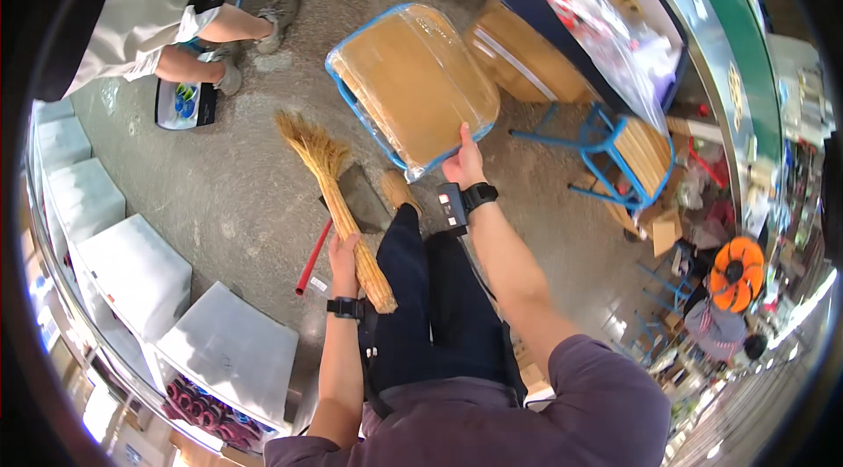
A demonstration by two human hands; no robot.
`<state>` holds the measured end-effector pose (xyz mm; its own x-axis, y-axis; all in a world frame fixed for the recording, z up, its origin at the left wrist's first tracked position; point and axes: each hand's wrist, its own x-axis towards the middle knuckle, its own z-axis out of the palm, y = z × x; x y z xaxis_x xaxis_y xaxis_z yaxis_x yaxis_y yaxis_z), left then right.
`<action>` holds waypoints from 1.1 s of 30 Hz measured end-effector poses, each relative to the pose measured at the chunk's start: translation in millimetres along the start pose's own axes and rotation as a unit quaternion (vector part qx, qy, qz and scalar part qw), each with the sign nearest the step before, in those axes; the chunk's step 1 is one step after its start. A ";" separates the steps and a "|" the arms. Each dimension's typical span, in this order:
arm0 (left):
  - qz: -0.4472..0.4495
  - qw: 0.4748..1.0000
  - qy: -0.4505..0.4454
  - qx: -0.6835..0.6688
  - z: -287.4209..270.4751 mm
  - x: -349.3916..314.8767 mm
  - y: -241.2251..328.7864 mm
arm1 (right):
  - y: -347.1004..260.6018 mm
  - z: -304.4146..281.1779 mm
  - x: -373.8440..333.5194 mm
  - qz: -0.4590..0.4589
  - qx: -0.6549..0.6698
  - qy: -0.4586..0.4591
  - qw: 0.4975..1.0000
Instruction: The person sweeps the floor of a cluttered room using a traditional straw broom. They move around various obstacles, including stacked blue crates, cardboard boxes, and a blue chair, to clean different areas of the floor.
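Currently left hand (344, 269) holds one broom (345, 208), right hand (465, 166) one brown panel (413, 81).

A straw-coloured broom (344, 211) slants beside a brown-topped, blue-rimmed stool (413, 81).

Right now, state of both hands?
Left hand: closed around the straw broom.
Right hand: at the near edge of the blue-rimmed brown panel, apparently gripping it; fingers partly hidden.
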<state>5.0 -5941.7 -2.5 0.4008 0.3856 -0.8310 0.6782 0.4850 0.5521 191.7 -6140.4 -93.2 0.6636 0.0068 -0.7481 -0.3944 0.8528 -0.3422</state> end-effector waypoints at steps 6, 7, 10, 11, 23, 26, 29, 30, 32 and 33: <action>0.024 0.998 -0.034 0.042 19.2 -24.6 -15.2 | -57.1 -137.4 -95.5 0.021 0.019 0.058 0.998; 0.020 0.997 -0.047 0.053 22.2 -30.1 -17.3 | -65.0 -162.5 -113.1 0.002 0.023 0.077 0.997; 0.020 0.993 -0.097 0.067 32.2 -47.1 -25.9 | -95.3 -244.4 -160.0 0.006 0.031 0.076 0.997; 0.013 0.991 -0.098 0.092 37.6 -50.2 -28.6 | -107.3 -274.9 -177.6 -0.008 0.016 0.058 0.998; -0.078 0.974 -0.191 0.095 79.3 -101.5 -47.7 | -255.8 -513.8 -256.4 -0.019 -0.144 0.278 0.950; -0.086 0.968 -0.215 0.097 87.4 -110.1 -50.2 | -268.7 -525.0 -263.4 -0.005 -0.213 0.270 0.939; -0.087 0.964 -0.237 0.089 94.3 -113.9 -49.6 | -270.2 -517.4 -268.3 -0.006 -0.249 0.240 0.938; -0.086 0.963 -0.243 0.082 97.6 -113.8 -49.3 | -267.9 -509.4 -269.4 0.003 -0.237 0.262 0.935; -0.107 0.960 -0.256 0.035 103.4 -112.2 -46.8 | -253.3 -480.0 -266.8 -0.029 -0.315 0.332 0.889; -0.127 0.957 -0.259 0.012 106.3 -111.2 -45.5 | -247.0 -458.4 -264.4 -0.051 -0.353 0.385 0.851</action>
<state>-4.9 -6090.1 57.6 0.4694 -0.1862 -0.8631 0.8052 0.4915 0.3319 -177.8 -6592.2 -71.5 0.2108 -0.6248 -0.7518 -0.8236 0.3008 -0.4809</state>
